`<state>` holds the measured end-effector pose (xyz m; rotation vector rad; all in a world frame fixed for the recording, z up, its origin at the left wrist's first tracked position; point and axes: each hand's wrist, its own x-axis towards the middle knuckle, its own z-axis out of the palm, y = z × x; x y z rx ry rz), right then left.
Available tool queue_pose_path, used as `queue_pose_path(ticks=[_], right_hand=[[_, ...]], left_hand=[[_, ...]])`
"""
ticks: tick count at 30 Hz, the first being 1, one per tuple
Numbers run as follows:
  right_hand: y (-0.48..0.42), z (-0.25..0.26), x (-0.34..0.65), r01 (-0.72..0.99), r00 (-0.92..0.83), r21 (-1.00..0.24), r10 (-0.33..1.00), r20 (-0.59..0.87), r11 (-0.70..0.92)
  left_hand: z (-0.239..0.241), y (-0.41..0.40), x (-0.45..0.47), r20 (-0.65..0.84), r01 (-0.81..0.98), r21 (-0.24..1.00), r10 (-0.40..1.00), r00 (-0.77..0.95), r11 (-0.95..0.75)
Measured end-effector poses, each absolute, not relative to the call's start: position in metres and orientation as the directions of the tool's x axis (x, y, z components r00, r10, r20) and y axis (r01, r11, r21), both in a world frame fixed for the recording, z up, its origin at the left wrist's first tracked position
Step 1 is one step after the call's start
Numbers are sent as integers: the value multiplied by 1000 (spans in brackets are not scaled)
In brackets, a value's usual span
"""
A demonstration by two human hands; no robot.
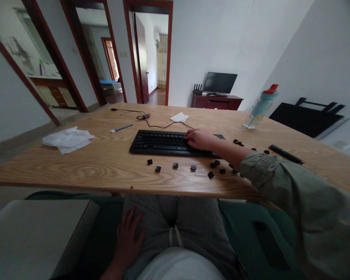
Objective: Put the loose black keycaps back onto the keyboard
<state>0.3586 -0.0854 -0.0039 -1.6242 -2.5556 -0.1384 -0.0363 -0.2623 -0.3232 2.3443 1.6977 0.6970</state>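
Note:
A black keyboard [160, 143] lies on the wooden table in front of me. My right hand [200, 139] is on its right part, fingers bent and drawn together at the keys; whatever they may hold is hidden. Several loose black keycaps [175, 165] are scattered between the keyboard and the near table edge. More keycaps [235, 142] lie to the right of the keyboard, some partly behind my forearm. My left hand [130, 233] rests on my thigh below the table, fingers spread, holding nothing.
White tissues [68, 139] and a blue-handled brush [121, 128] lie at the left. The keyboard cable [142, 116] coils behind, near another tissue [179, 117]. A bottle [259, 107] and a dark bar [286, 154] are at the right. A phone [270, 245] lies on the seat.

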Motion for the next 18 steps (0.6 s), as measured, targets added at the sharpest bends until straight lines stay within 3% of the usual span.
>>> queue_pose_path(ticks=[3, 8, 18], right_hand=[[-84, 8, 358, 903, -430, 26, 897, 99, 430], [-85, 23, 363, 945, -316, -37, 937, 151, 325], [-76, 11, 355, 933, -356, -31, 933, 48, 358]], left_hand=[[-330, -261, -39, 300, 863, 372, 924, 237, -342], [-338, -260, -44, 339, 854, 359, 905, 257, -377], [-328, -262, -40, 302, 861, 366, 920, 250, -354]])
